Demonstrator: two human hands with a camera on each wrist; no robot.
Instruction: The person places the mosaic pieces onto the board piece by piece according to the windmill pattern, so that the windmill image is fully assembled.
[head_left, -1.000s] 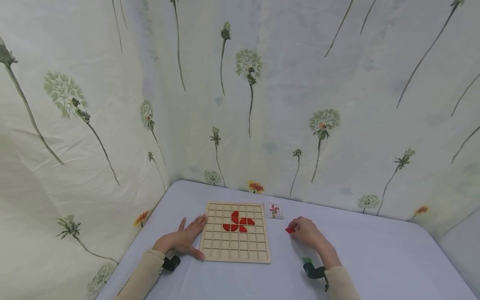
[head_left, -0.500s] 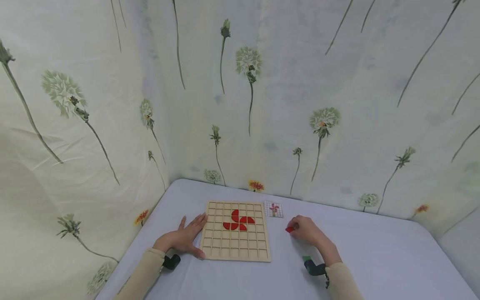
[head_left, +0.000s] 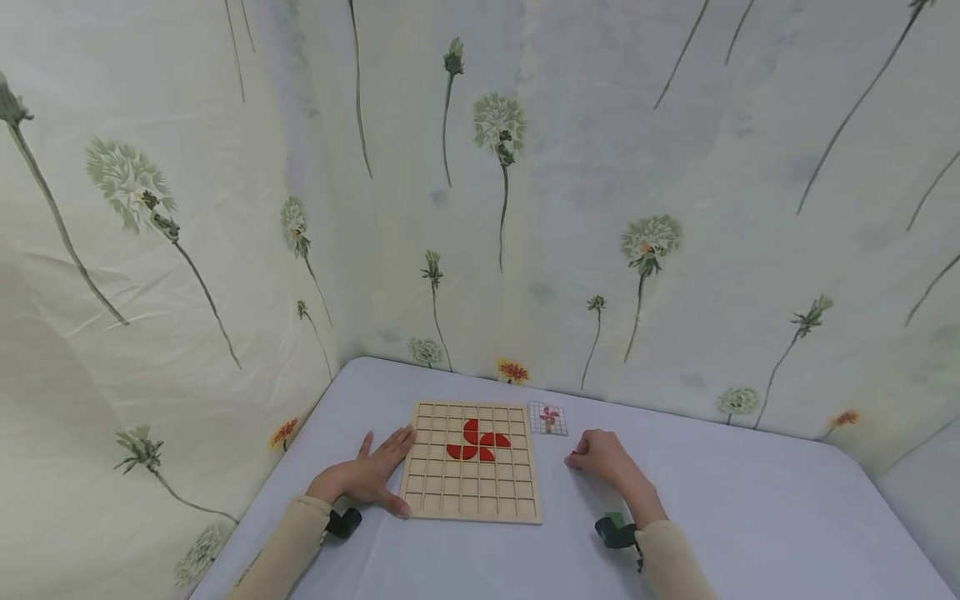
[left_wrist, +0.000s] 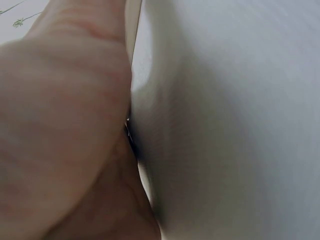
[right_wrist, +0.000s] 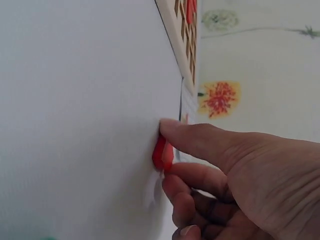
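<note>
A square wooden grid board (head_left: 471, 492) lies on the table, with several red pieces (head_left: 462, 452) forming a pinwheel in its upper middle. My left hand (head_left: 367, 479) rests along the board's left edge, fingers spread and straight, thumb at the lower left corner. To the right of the board, my right hand (head_left: 606, 457) pinches a small red piece (right_wrist: 162, 154) between thumb and index finger, just above the table. In the head view the fingers mostly hide that piece. The left wrist view shows only the blurred side of the hand and the table.
A small card (head_left: 548, 418) printed with a grid and a red pinwheel lies by the board's upper right corner. Something green (head_left: 615, 518) shows beside the right wrist camera (head_left: 615, 533). A flowered curtain (head_left: 525, 250) stands behind the white table (head_left: 750, 517).
My right hand has shifted slightly left toward the board with the red piece, which is now more hidden by the fingers. My left hand and the board stay in place.
</note>
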